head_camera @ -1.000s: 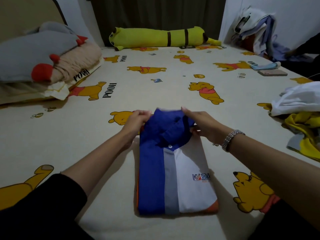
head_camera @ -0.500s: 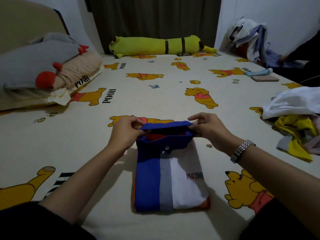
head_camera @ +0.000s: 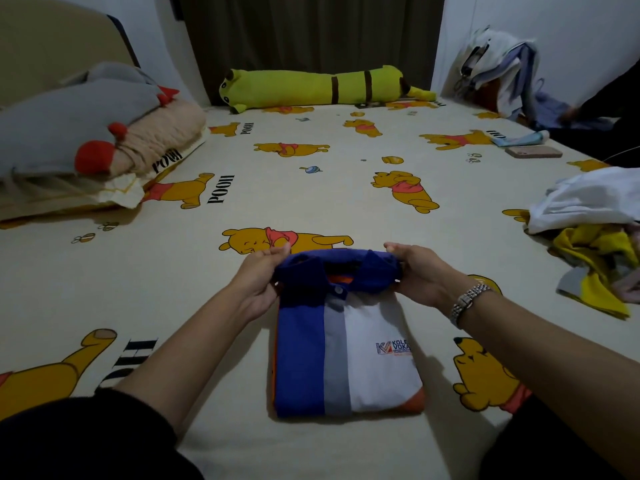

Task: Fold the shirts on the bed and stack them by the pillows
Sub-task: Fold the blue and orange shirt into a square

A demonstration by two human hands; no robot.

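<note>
Head view caught both hands at the collar: left hand [head_camera: 258, 284] and right hand [head_camera: 420, 275] pinched the folded shirt [head_camera: 346, 348] lying on the bed [head_camera: 311, 195], apparently squaring it before moving it toward the pillows [head_camera: 79, 133].

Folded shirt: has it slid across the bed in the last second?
No. The folded shirt keeps its place: its lower right corner sits just as near the bear print beside it.

the shirt [head_camera: 346, 348] logo's small lettering is unreadable; its collar hides both hands' fingertips; the right-edge clothes pile [head_camera: 595, 237] is cut off.
</note>
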